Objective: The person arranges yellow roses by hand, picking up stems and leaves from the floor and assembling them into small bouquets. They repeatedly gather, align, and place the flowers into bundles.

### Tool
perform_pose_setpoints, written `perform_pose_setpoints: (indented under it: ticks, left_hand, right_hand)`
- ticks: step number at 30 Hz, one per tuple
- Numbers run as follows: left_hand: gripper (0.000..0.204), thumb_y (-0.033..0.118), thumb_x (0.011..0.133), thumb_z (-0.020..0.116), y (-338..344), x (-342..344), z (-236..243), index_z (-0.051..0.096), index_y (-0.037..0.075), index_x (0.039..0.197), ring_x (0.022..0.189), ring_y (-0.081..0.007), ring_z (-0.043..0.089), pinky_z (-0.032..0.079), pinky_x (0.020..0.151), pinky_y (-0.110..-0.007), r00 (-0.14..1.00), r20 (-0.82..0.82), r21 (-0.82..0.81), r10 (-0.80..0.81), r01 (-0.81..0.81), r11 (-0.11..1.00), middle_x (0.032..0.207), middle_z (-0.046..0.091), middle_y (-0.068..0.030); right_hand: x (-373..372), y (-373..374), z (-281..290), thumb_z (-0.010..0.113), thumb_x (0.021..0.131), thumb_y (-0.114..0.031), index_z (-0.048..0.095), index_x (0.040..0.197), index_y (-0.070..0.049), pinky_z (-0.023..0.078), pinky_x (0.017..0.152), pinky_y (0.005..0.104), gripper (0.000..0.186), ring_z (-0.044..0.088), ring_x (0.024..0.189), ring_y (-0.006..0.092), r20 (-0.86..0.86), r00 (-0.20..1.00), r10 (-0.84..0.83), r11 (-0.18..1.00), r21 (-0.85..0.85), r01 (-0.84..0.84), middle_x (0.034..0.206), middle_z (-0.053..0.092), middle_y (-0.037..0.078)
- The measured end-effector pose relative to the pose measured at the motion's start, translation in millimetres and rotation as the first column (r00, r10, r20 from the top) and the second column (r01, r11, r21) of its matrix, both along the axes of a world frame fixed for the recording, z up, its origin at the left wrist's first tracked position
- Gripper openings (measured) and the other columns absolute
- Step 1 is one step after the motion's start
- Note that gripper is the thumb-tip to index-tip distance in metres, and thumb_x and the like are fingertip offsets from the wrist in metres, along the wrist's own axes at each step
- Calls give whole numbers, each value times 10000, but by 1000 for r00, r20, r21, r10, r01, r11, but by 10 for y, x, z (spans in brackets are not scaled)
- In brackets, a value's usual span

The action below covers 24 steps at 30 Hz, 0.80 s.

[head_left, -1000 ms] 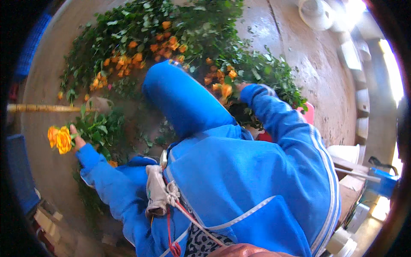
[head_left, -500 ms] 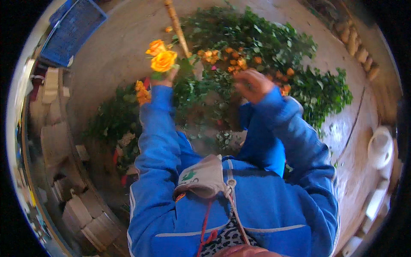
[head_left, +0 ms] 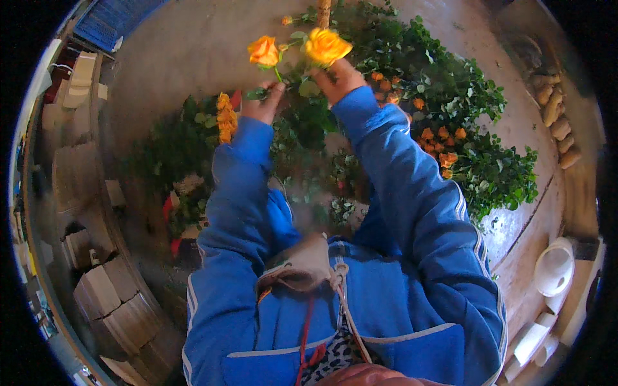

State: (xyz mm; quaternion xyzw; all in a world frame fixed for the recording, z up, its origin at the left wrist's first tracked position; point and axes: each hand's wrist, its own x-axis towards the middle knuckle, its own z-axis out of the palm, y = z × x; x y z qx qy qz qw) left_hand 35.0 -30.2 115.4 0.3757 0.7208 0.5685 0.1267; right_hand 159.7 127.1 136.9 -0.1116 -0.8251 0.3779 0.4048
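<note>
My left hand (head_left: 265,101) is closed on the stem of an orange-yellow rose (head_left: 262,51) with a small bud and leaves. My right hand (head_left: 336,80) is closed just beneath a large yellow rose (head_left: 327,46); its fingertips are partly hidden. Both hands are raised at the top middle, close together over heaps of leafy stems (head_left: 463,90) with orange blooms (head_left: 444,145). A bunch of orange roses (head_left: 225,117) lies just left of my left forearm. An upright wooden pole (head_left: 324,13) stands behind the held roses.
A blue crate (head_left: 106,19) stands at the upper left. Cardboard pieces (head_left: 109,289) line the left side. Several tan rounded objects (head_left: 555,112) lie along the right edge, white buckets (head_left: 553,267) at lower right. Concrete floor (head_left: 161,58) surrounds the heaps.
My view has swung round. My right hand has moved from the heap up to the roses held in front, now on the yellow one; my left hand has come toward the middle.
</note>
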Motion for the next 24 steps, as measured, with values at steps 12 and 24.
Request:
perform_pose_setpoints:
  ticks: [12,24]
  left_hand:
    - [216,228,842,539,-407,-630,-296,557,73,992,874,-171,556,430,776,-293,916,-100,3,389,-391,920,935,589,-38]
    - [127,100,814,526,-250,-262,-286,591,41,906,807,-140,520,415,709,-246,838,467,495,-282,17,869,902,583,-66]
  right_hand:
    - [439,726,-61,513,871,-220,463,1033,-80,482,538,283,219,569,749,167,-135,932,-338,729,-663,168,862,581,52]
    - [89,343,-846,530,835,-248,519,1011,-76,446,692,400,246,561,827,366,141,985,-98,987,-114,114,905,595,169]
